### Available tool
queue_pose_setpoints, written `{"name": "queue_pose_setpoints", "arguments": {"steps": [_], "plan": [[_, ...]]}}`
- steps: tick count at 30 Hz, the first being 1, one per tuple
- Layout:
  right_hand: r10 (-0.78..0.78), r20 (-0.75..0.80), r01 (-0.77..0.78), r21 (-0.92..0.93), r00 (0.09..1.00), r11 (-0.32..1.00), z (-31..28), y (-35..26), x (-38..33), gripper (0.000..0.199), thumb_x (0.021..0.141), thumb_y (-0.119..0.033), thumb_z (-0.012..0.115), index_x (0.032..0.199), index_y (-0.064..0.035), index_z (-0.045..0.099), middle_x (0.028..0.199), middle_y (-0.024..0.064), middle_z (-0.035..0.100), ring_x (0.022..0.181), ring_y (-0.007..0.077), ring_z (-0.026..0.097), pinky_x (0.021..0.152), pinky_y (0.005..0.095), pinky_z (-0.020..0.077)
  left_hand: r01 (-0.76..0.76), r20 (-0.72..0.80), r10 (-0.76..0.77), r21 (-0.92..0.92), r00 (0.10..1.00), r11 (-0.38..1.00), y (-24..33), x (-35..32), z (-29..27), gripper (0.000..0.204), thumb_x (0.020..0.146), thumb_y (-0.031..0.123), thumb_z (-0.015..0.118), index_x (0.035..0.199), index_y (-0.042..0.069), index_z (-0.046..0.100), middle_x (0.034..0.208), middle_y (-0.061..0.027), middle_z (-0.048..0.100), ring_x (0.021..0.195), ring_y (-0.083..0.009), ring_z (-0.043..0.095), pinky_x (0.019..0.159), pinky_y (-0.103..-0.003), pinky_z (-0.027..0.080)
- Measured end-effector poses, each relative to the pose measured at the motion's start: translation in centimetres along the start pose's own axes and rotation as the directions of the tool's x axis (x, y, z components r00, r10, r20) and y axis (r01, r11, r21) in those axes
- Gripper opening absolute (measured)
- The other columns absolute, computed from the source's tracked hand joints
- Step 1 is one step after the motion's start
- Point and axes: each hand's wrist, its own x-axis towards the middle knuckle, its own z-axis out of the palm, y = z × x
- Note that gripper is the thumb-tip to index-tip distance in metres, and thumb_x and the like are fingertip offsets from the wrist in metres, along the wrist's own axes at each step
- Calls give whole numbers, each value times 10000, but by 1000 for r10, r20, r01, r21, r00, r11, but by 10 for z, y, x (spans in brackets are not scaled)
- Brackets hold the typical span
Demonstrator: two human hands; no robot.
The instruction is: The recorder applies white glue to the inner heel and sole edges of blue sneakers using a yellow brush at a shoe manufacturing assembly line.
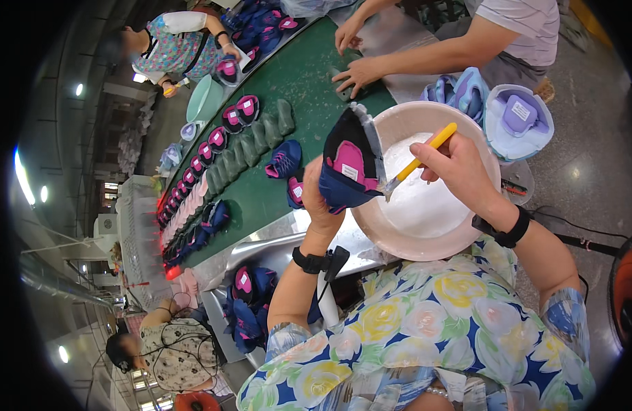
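Note:
My left hand is wrapped round a navy shoe upper with a pink lining and a white label inside. The upper is tilted, its opening turned toward me. In my right hand is a brush with a yellow handle, its bristles touching or very near the edge of the upper. Below the brush stands a large pale pink basin with white liquid in it. Another navy shoe upper lies on the green work surface left of my left hand.
Rows of navy-pink uppers and grey-green shoe lasts line the green conveyor belt. A pile of navy uppers sits at lower left. Lavender-blue uppers lie right of the basin. Co-workers' hands work across the belt; others are at left.

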Motion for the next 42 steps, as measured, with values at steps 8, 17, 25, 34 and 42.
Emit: {"name": "queue_pose_setpoints", "arguments": {"steps": [8,17,25,34,42], "plan": [[-501,130,515,-133,856,847,-28,-2,5,176,882,-81,717,1041,-46,651,989,70,693,881,165,658,781,273,510,813,500,-708,-553,498,182,30,30,-26,454,997,304,488,1365,39,516,1325,-152,598,1216,-301,584,1013,-467,500],[-765,521,913,-75,378,400,8,-13,7,361,757,-8,717,1097,-109,646,1103,74,673,1017,285,653,839,367,539,742,921,-286,-384,264,-550,50,-4,15,554,1020,479,419,1380,66,496,1313,-185,606,1161,-292,644,994,-447,549],[-555,464,716,-338,691,611,-3,-6,24,176,886,-154,698,1001,-31,644,882,162,667,790,340,645,733,395,514,800,792,-542,-504,280,-324,60,6,5,472,1033,396,465,1372,71,506,1317,-123,610,1199,-248,615,997,-401,544],[-621,398,735,-296,676,610,-2,-21,15,164,875,-83,709,1012,-39,630,987,98,686,913,290,655,814,347,498,846,708,-587,-529,393,-70,41,6,-17,488,1004,303,552,1411,43,481,1348,-150,592,1182,-253,624,1012,-405,527],[-476,539,706,-389,695,591,-11,-25,11,163,877,-105,700,1014,-48,632,974,122,667,894,344,634,789,397,497,807,605,-577,-563,548,177,46,15,-33,548,967,327,603,1427,68,457,1376,-142,565,1210,-254,607,1027,-413,522]]}}
